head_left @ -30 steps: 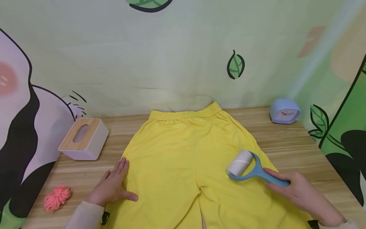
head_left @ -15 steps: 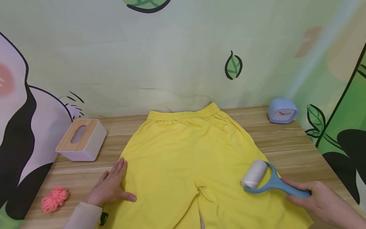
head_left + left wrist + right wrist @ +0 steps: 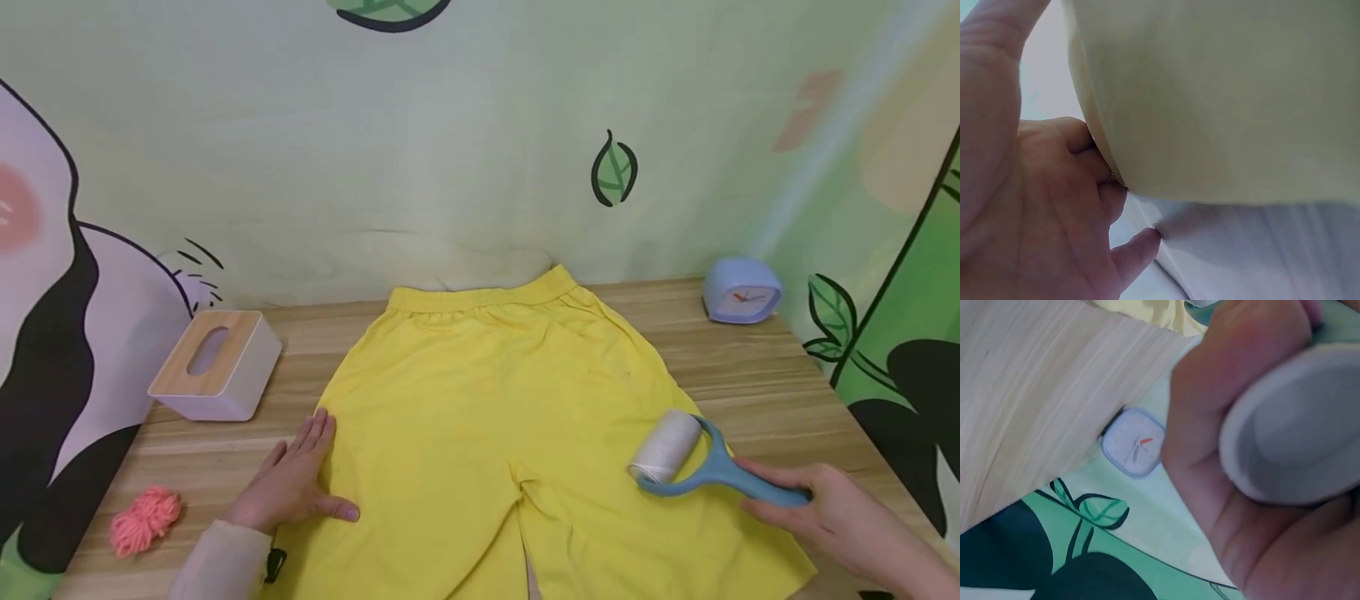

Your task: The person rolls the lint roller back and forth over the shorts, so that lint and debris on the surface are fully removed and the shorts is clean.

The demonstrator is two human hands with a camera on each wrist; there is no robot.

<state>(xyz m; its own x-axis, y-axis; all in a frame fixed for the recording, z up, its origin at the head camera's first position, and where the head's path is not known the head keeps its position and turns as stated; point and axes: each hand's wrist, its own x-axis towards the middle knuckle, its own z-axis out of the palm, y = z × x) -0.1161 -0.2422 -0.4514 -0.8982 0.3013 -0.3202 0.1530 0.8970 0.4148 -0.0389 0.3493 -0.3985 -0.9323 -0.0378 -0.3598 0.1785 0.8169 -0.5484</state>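
Yellow elastic-waist shorts [image 3: 480, 392] lie spread on the table, waistband toward the wall. My right hand [image 3: 817, 508] grips the blue handle of a lint roller [image 3: 667, 446]; its white roll rests over the right leg of the shorts. In the right wrist view, curled fingers wrap the handle, whose hollow end [image 3: 1304, 425] faces the camera. My left hand [image 3: 288, 483] rests on the left edge of the shorts with straight fingers and the thumb out to the side. In the left wrist view, that hand [image 3: 1041, 206] lies against the cloth's edge.
A white tissue box [image 3: 217, 367] with a wooden lid stands at the left. Nearer the front left lies a bundle of coral yarn [image 3: 145, 521]. A small blue-violet clock [image 3: 742, 290] sits at the back right corner of the wooden table [image 3: 720, 358], before a printed wall.
My right hand has drawn the lint roller right and toward me over the right leg, then slightly back away. The left hand has stayed on the shorts.
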